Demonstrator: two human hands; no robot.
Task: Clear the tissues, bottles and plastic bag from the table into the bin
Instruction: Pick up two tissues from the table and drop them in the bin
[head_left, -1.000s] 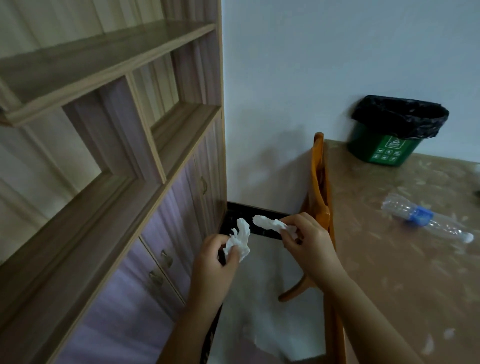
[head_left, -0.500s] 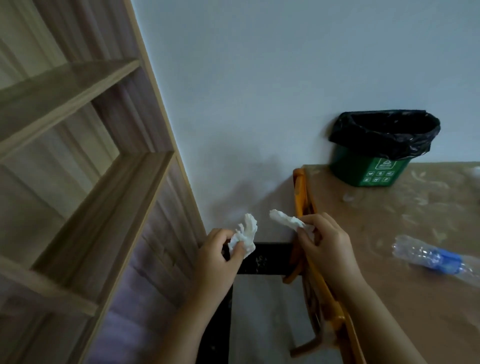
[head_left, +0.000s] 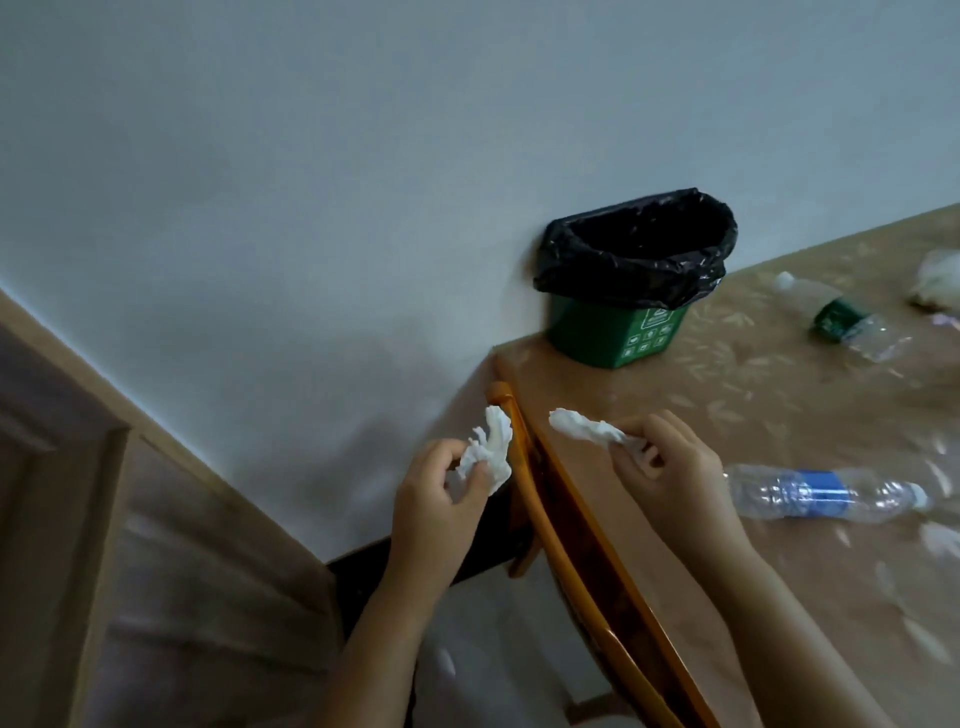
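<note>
My left hand (head_left: 436, 493) pinches a crumpled white tissue (head_left: 491, 449) just off the table's left edge. My right hand (head_left: 670, 467) holds a second twisted tissue (head_left: 587, 430) over the table's corner. The green bin (head_left: 618, 338) with a black liner (head_left: 634, 249) stands at the table's far corner by the wall, beyond both hands. A clear bottle with a blue label (head_left: 826, 493) lies on the table just right of my right hand. Another bottle with a green label (head_left: 841, 317) lies farther back. A pale plastic bag (head_left: 940, 278) shows at the right edge.
The table (head_left: 753, 395) has a tan patterned cover. An orange wooden chair back (head_left: 561, 514) runs along the table's left edge between my hands. A wooden cabinet (head_left: 78, 519) fills the lower left, with the white wall behind.
The view has swung right and tilted; the shelves left the frame and more of the table appeared, with a second bottle and the bag. Both hands still hold their tissues, now nearer the bin.
</note>
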